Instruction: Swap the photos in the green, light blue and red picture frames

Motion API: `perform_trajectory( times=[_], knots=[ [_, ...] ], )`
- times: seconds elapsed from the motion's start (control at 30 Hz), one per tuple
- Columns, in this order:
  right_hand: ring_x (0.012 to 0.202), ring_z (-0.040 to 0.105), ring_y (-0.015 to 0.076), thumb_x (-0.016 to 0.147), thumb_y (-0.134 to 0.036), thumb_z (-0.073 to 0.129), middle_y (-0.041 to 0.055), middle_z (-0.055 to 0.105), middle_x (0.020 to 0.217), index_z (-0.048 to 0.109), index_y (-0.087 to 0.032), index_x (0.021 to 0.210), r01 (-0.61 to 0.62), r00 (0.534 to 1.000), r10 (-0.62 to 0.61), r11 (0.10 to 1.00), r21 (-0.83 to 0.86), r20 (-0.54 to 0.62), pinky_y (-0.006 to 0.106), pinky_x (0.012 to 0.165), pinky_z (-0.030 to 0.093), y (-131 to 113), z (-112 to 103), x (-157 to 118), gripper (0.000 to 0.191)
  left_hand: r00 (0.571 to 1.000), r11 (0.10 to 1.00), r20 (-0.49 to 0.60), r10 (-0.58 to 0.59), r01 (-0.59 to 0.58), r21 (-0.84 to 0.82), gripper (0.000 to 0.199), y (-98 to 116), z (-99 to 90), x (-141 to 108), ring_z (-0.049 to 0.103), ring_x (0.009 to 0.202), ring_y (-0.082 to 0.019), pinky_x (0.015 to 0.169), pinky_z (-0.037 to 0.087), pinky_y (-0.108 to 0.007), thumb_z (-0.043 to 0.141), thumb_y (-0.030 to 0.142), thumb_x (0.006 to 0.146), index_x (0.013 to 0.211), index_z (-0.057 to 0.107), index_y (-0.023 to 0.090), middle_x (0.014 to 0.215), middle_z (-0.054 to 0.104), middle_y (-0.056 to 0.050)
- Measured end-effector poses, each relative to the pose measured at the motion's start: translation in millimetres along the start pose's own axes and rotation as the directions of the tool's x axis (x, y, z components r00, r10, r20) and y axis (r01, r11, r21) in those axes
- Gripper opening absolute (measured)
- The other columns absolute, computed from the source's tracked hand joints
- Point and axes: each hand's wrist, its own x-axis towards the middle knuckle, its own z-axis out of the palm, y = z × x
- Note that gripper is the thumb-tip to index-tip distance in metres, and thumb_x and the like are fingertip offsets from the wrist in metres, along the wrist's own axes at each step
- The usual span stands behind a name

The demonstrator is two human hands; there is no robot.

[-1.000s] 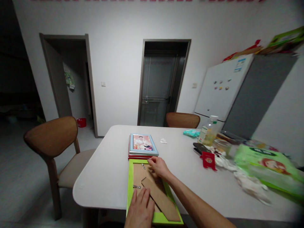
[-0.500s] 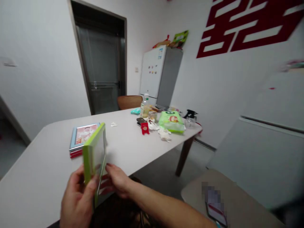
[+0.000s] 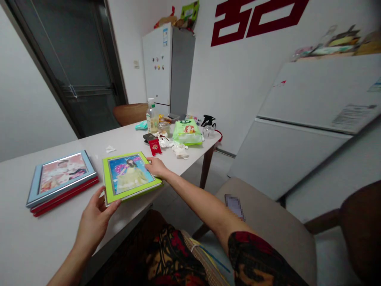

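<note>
A lime-green picture frame (image 3: 131, 176) lies nearly flat at the near edge of the table, its picture of a figure in a pale yellow dress facing up. My left hand (image 3: 97, 216) grips its near left corner, thumb on top of the border. On the far right side, my right hand (image 3: 156, 167) is closed around the frame's edge, its fingers partly hidden. To the left, a light-blue picture frame (image 3: 63, 174) rests on top of a red frame (image 3: 67, 195), forming a stack.
Farther back on the white table (image 3: 18, 238) are a bottle (image 3: 152, 117), a red card-like stand (image 3: 155, 146), crumpled tissues (image 3: 180, 150), a green tissue pack (image 3: 187, 132) and a clear spray bottle (image 3: 208, 131). A padded chair (image 3: 268, 226) stands at right with a phone on it.
The green frame has gone from upright to nearly flat, picture side up, on the table. My right hand has moved onto its right edge. The camera view has swung rightward and down.
</note>
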Motion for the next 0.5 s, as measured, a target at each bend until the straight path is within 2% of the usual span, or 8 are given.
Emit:
perform_trajectory(
  times=[0.07, 0.1, 0.2, 0.27, 0.4, 0.47, 0.5],
  knots=[
    [0.089, 0.054, 0.0193, 0.067, -0.022, 0.053, 0.0036, 0.063, 0.097, 0.057, -0.017, 0.102, 0.004, 1.000, -0.005, 0.994, -0.110, -0.010, 0.026, 0.077, 0.038, 6, -7, 13, 0.036, 0.993, 0.997, 0.120, -0.013, 0.004, 0.076, 0.060, -13, 9.4, 10, 0.062, 0.077, -0.020, 0.066, 0.050, -0.029, 0.059, 0.041, 0.064, 0.115, 0.039, 0.015, 0.092, 0.064, -0.007],
    [0.091, 0.053, 0.0198, 0.067, -0.022, 0.054, 0.0043, 0.062, 0.099, 0.058, -0.016, 0.102, 0.007, 1.000, -0.010, 0.987, -0.160, -0.013, 0.026, 0.079, 0.037, 7, -9, 18, 0.035, 0.989, 0.990, 0.145, -0.010, -0.011, 0.142, 0.060, -18, 12.5, 15, 0.062, 0.078, -0.020, 0.066, 0.049, -0.029, 0.057, 0.041, 0.066, 0.116, 0.036, 0.014, 0.095, 0.063, -0.009],
    [0.096, 0.052, 0.0195, 0.069, -0.022, 0.053, 0.0055, 0.060, 0.103, 0.058, -0.016, 0.102, 0.025, 0.999, -0.030, 0.958, -0.284, -0.013, 0.026, 0.082, 0.036, 9, -10, 30, 0.033, 0.983, 0.903, 0.186, 0.005, -0.085, 0.422, 0.054, -26, 16.7, 28, 0.061, 0.077, -0.019, 0.066, 0.047, -0.028, 0.049, 0.040, 0.073, 0.117, 0.035, 0.012, 0.093, 0.062, -0.010],
    [0.096, 0.051, 0.0189, 0.071, -0.023, 0.053, 0.0060, 0.060, 0.101, 0.058, -0.016, 0.100, 0.039, 0.999, -0.044, 0.935, -0.353, -0.005, 0.026, 0.083, 0.036, 7, -9, 36, 0.030, 0.983, 0.827, 0.185, 0.016, -0.117, 0.549, 0.049, -27, 18.1, 33, 0.060, 0.076, -0.021, 0.067, 0.045, -0.030, 0.047, 0.036, 0.074, 0.114, 0.039, 0.011, 0.086, 0.063, -0.010],
    [0.094, 0.052, 0.0172, 0.079, -0.034, 0.047, 0.0063, 0.056, 0.103, 0.053, -0.014, 0.101, 0.065, 0.998, -0.068, 0.878, -0.474, 0.012, 0.038, 0.083, 0.038, 1, -2, 43, 0.030, 0.989, 0.790, 0.139, 0.059, -0.131, 0.599, 0.035, -23, 20.4, 37, 0.058, 0.081, -0.021, 0.072, 0.042, -0.031, 0.050, 0.027, 0.072, 0.104, 0.049, 0.013, 0.086, 0.062, -0.008],
    [0.093, 0.052, 0.0171, 0.080, -0.033, 0.046, 0.0066, 0.056, 0.102, 0.053, -0.014, 0.101, 0.085, 0.996, -0.089, 0.849, -0.522, 0.017, 0.038, 0.082, 0.038, -1, 2, 45, 0.030, 0.988, 0.789, 0.123, 0.090, -0.146, 0.597, 0.031, -16, 17.8, 34, 0.056, 0.086, -0.021, 0.076, 0.041, -0.031, 0.053, 0.022, 0.069, 0.099, 0.053, 0.014, 0.091, 0.062, -0.008],
    [0.093, 0.053, 0.0183, 0.078, -0.028, 0.048, 0.0088, 0.058, 0.100, 0.055, -0.014, 0.100, 0.099, 0.994, -0.104, 0.836, -0.540, 0.020, 0.034, 0.082, 0.037, -3, 4, 45, 0.027, 0.987, 0.791, 0.118, 0.110, -0.159, 0.591, 0.032, -10, 14.6, 30, 0.055, 0.089, -0.021, 0.078, 0.041, -0.031, 0.054, 0.021, 0.067, 0.099, 0.054, 0.015, 0.093, 0.061, -0.008]
  ],
)
